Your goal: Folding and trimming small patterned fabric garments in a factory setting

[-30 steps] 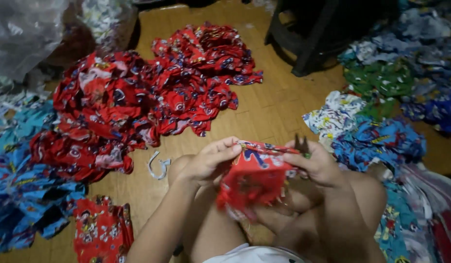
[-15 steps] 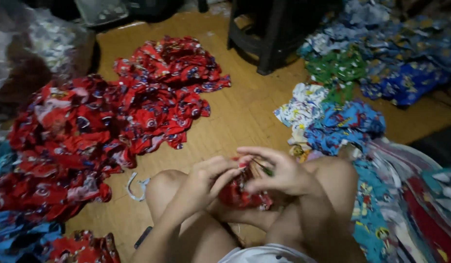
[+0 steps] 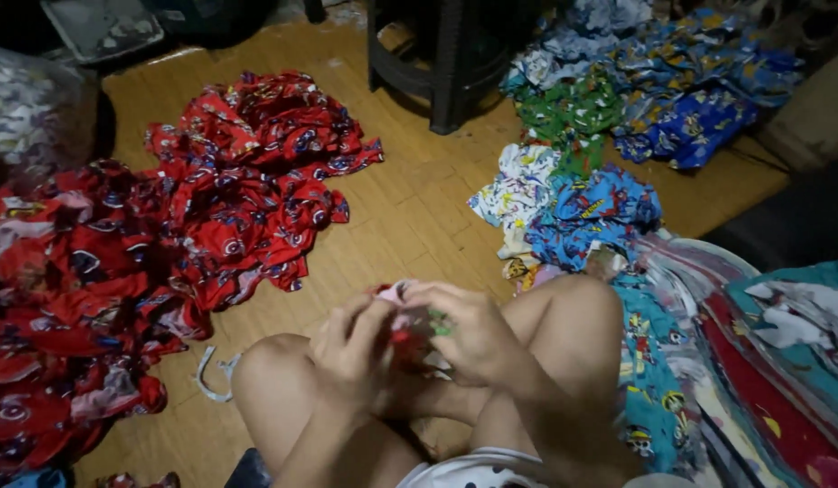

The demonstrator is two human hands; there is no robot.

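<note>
- left hand (image 3: 351, 348) and right hand (image 3: 469, 334) meet between the raised knees, both closed on a small bunched red cloth piece (image 3: 410, 339); fingers curled round it, most of it hidden.
- bit of green shows at the cloth's 3 o'clock edge, can't tell what it is.
- big pile of red printed fabric (image 3: 166, 235) on the wooden floor (image 3: 410, 226), at 10 o'clock from the hands.
- blue/white printed pieces (image 3: 573, 208) at 1 o'clock, near the right knee.
- green & blue heap (image 3: 654, 99) farther out at 1 o'clock, beside a dark stool (image 3: 437, 63) at 12.
- pale strip scrap (image 3: 211, 375) on floor at 9 o'clock, just beside the left knee.
</note>
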